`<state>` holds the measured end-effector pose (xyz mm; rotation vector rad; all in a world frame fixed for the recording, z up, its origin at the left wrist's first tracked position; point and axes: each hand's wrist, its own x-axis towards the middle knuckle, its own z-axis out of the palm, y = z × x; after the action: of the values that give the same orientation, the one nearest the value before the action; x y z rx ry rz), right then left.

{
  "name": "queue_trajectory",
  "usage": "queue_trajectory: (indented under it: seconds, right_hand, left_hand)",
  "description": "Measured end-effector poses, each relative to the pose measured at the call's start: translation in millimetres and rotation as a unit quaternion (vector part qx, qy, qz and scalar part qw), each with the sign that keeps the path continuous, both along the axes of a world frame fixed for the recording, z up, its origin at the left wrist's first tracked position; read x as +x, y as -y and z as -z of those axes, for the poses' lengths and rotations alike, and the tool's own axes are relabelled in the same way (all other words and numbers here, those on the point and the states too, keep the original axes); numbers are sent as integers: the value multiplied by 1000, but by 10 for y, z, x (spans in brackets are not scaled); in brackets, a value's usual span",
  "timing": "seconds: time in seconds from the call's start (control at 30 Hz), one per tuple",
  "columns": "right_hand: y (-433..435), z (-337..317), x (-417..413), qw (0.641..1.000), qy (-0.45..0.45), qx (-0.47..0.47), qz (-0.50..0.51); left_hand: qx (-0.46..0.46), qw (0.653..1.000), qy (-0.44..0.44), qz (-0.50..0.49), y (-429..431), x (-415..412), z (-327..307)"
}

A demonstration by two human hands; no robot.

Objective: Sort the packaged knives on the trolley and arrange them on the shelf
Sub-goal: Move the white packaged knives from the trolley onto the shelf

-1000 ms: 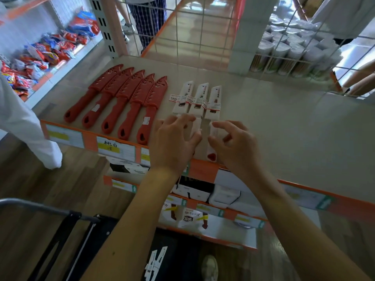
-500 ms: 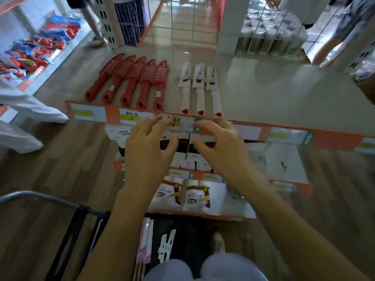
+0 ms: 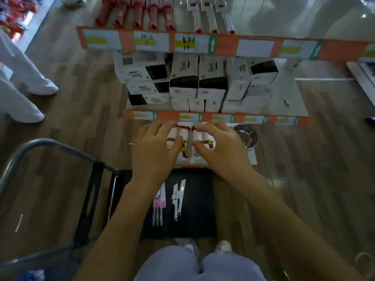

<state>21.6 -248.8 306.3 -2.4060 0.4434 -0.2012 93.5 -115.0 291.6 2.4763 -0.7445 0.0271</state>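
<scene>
On the top shelf point(image 3: 253, 21) lie a row of red sheathed knives point(image 3: 138, 15) and, to their right, three white packaged knives point(image 3: 211, 15). Below me the black trolley deck point(image 3: 198, 209) carries pink packaged knives point(image 3: 159, 201) and white packaged knives point(image 3: 178, 195). My left hand point(image 3: 156, 151) and my right hand point(image 3: 221, 149) hover side by side above the trolley, in front of the lowest shelf. Both have fingers spread and hold nothing.
White and black boxes point(image 3: 194, 82) fill the middle shelf. Packets point(image 3: 190, 138) and a metal bowl point(image 3: 245, 136) sit on the lowest shelf. The trolley's grey handle point(image 3: 50, 145) curves at the left. A person's white-clad legs point(image 3: 22, 86) stand at far left on the wooden floor.
My view has tilted down from the top shelf toward the trolley. Both hands have drawn back from the white knives and lowered to the bottom shelf level, still holding nothing.
</scene>
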Motion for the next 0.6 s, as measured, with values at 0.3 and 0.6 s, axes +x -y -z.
queue_trajectory:
  seconds: [0.3, 0.6]
  right_hand:
    - [-347, 291, -769, 999, -13, 7, -34]
    - [-666, 597, -1478, 996, -62, 55, -38]
  left_hand:
    - [4, 999, -20, -30, -381, -863, 250]
    - [44, 996, -56, -51, -716, -1649, 600]
